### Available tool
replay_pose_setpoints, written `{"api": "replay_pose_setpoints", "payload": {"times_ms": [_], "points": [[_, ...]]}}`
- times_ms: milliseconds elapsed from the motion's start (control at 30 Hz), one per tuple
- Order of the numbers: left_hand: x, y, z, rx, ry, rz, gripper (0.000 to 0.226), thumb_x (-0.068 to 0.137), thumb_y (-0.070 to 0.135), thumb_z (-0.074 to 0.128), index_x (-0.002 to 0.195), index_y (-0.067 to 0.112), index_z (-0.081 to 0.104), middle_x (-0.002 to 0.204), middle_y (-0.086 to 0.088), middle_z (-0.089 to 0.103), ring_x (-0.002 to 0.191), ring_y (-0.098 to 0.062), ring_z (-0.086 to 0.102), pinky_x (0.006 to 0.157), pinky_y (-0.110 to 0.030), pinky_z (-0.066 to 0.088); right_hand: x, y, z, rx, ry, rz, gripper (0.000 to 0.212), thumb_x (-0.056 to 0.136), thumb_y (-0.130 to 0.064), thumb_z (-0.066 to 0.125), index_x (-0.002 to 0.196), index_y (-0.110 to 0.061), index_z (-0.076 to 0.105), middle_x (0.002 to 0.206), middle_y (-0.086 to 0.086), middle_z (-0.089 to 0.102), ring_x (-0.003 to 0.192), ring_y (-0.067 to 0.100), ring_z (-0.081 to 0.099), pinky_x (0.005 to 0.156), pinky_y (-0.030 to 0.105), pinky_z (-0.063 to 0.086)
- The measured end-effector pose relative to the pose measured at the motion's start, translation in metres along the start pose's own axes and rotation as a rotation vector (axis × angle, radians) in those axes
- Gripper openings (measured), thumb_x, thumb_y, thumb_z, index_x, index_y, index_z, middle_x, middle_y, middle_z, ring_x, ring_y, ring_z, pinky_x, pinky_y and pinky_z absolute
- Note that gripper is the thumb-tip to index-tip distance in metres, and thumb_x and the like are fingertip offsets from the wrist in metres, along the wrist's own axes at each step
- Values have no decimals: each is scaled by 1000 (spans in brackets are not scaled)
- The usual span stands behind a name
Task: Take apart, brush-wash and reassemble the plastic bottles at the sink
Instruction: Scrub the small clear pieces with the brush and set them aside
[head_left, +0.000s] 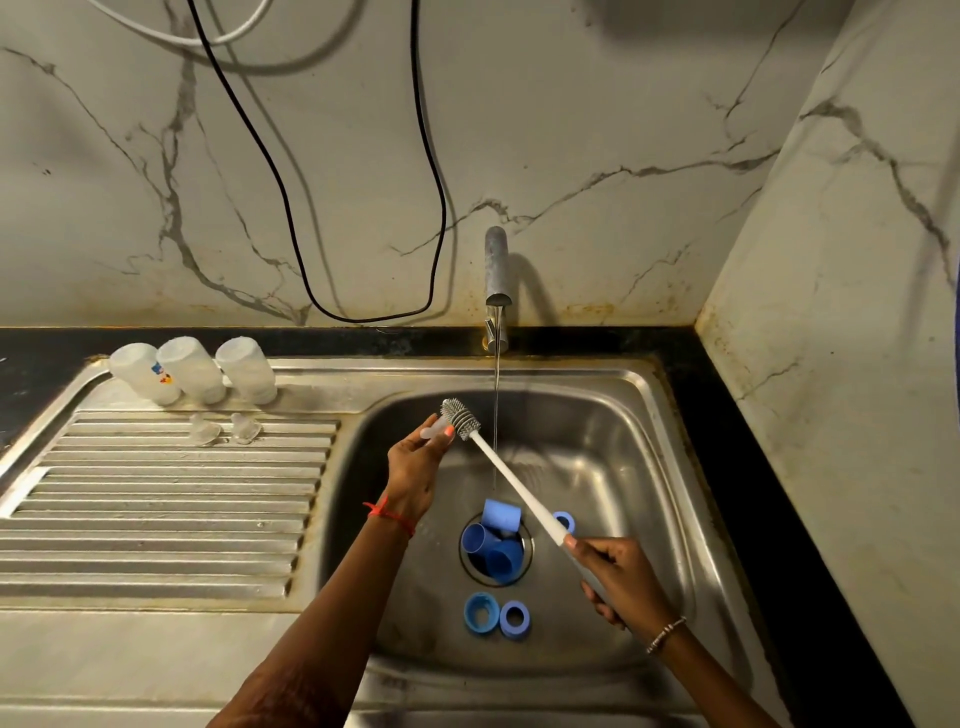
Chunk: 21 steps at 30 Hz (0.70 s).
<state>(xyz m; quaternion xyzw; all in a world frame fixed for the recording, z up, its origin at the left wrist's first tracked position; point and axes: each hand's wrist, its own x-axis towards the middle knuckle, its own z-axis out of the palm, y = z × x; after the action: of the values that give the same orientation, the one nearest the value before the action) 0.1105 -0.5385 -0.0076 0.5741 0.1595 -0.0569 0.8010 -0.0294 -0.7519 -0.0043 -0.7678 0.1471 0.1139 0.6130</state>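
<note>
left hand (415, 467) pinching a small clear teat (432, 431) against the brush head (461, 418), above the sink (649, 467).
right hand (618, 577) is curled round the low end of the brush's long white handle (514, 483), beside the thin stream from the tap (496, 270). the teat looks soft, light and slippery when wet, so it is best pinched at its thicker base. three clear bottles (192, 369) stand upside down on the drainboard (156, 519), well apart from the hands, with two more teats (204, 428) just in front. blue caps (493, 540) and rings (514, 618) lie in the basin. one bottle carries an orange-and-blue print (160, 374), too small to read.
</note>
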Motion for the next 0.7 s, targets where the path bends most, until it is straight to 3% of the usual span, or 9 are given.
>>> {"api": "replay_pose_setpoints", "payload": {"times_ms": [100,233,333,533,700], "points": [[0,4,2,29,-19,-3,41,88,-10,53,128,-8,49,118,-5,59,102,-9,60,100,-25,42,-1,-2,0,-2,-1,9,34,92,-29,57,66,-7,61,46,9,42,30,12,32,34,16,26],[10,8,-6,6,12,-21,40,84,-7,59,123,-1,55,133,-14,52,124,-28,50,110,-41,36,-5,-3,-4,-3,-25,13,31,92,-28,56,69,-7,61,48,10,41,29,10,32,33,15,26],[9,9,-5,-30,54,-36,47,82,-6,64,127,-5,53,108,-15,66,106,-26,62,103,-39,44,-6,-5,-6,6,-13,0,29,92,-27,57,68,-12,62,46,8,41,29,9,33,33,15,26],[-1,1,0,115,-11,-17,34,81,-3,67,114,0,61,77,4,73,74,-2,68,69,-12,54,-2,-8,-5,3,26,-7,30,92,-28,56,72,-8,66,43,5,40,28,9,32,34,15,25],[0,4,1,84,-21,-37,40,80,-2,68,119,2,59,94,-4,69,78,-5,67,67,-14,54,-1,-11,-5,-17,-9,-21,28,92,-30,55,87,-7,69,46,7,41,30,10,33,34,16,27]]}}
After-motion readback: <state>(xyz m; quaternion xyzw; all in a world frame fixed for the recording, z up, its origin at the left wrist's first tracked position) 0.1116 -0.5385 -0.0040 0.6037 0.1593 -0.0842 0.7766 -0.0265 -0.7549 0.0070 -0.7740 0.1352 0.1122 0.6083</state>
